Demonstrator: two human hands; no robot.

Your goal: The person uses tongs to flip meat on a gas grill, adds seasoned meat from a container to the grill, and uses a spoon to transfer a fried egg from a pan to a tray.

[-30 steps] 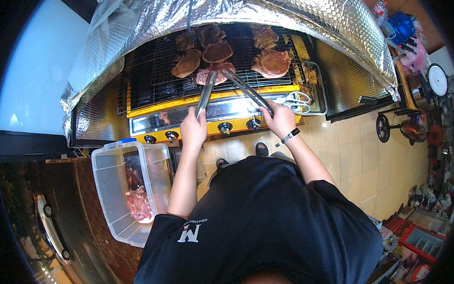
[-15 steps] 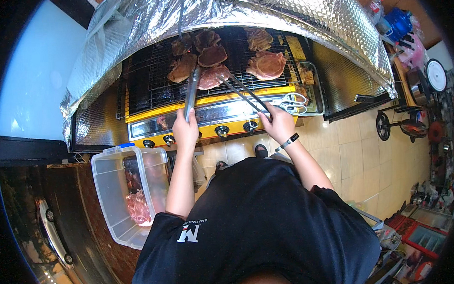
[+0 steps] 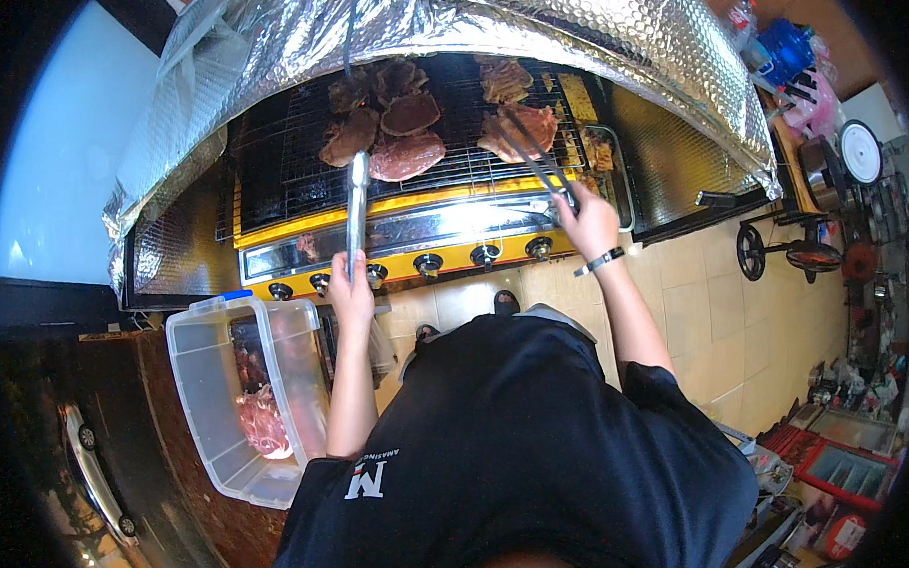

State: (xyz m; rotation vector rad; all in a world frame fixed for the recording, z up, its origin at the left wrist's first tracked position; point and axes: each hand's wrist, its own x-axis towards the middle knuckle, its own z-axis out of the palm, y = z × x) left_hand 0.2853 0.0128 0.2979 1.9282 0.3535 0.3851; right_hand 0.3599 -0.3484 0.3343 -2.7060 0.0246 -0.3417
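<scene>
My left hand (image 3: 352, 296) is closed around the lower end of silver metal tongs (image 3: 357, 212), which point up toward the near edge of the grill rack. My right hand (image 3: 590, 225) grips a second pair of tongs (image 3: 542, 164), dark and long-armed; their tips are at a browned meat slice (image 3: 525, 131) on the right side of the rack. Left of centre lie several more slices, among them a pinker meat slice (image 3: 408, 157) at the front and a browned meat slice (image 3: 349, 137) just beyond the left tongs. The grill (image 3: 402, 226) has a yellow front with black knobs.
Silver foil sheeting (image 3: 445, 24) hoods the grill at the back and sides. A clear plastic bin (image 3: 203, 393) with raw meat (image 3: 263, 423) stands at left. A metal tray (image 3: 626, 183) sits at the grill's right end. Wheels (image 3: 752, 252) of a cart show farther right.
My right hand moved right, bringing its tongs from the front pink slice to the right-hand slice. My left hand lowered slightly, drawing its tongs back. The pink slice now lies flatter.
</scene>
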